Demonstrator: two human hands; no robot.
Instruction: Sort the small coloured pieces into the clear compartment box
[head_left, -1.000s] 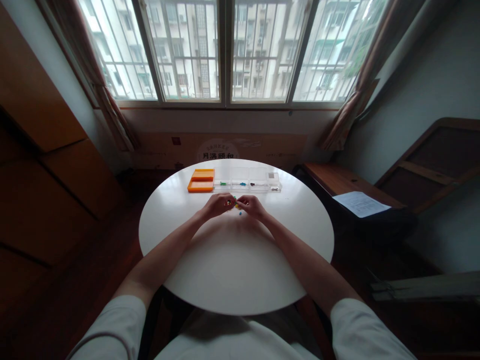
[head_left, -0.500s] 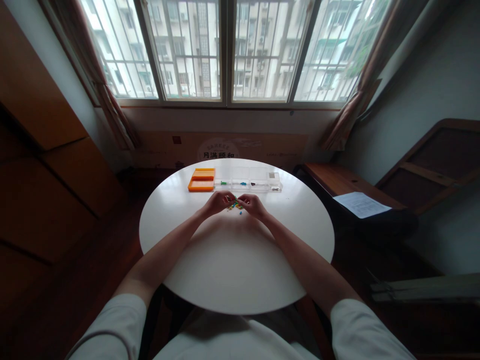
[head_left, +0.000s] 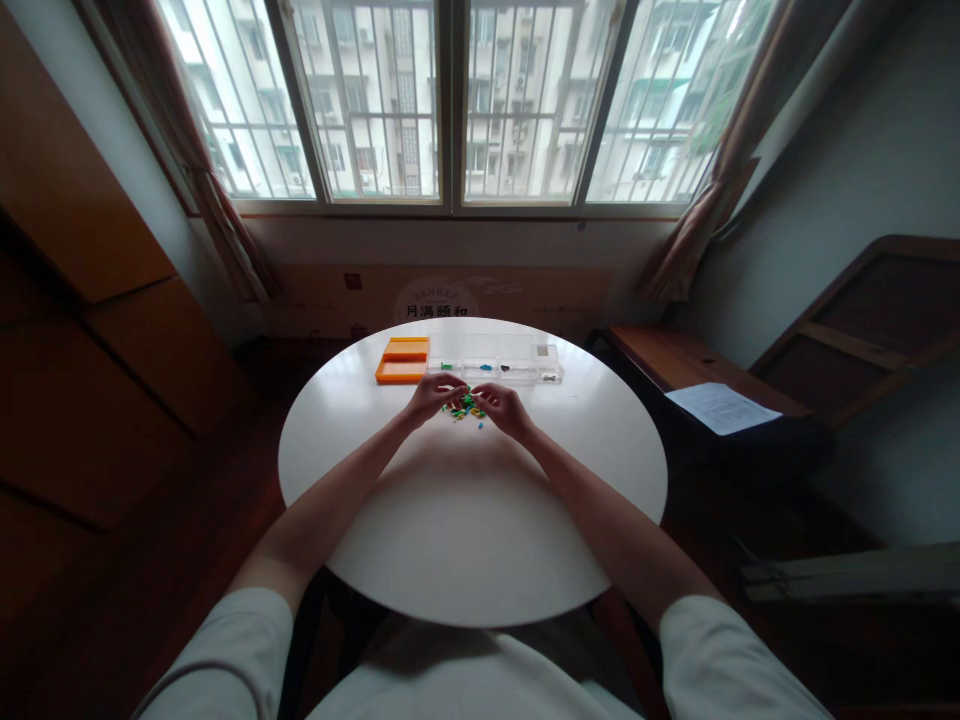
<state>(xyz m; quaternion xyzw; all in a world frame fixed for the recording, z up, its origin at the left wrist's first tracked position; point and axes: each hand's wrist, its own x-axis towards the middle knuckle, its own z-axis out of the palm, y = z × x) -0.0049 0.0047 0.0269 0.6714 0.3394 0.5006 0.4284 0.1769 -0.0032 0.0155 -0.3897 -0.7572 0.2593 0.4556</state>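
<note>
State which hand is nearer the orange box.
Left. The left hand sits just in front and to the right of the orange box; the right hand is farther right.

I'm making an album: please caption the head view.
Left hand and right hand at bright pieces on a white table, an orange box and a clear box beyond.

Pale daylight came through the wide window [head_left: 517,110], leaving the indoors dim. Glare shone on the white table [head_left: 480,540], a soft shadow lay across its middle, and the outer edges looked stretched.
</note>
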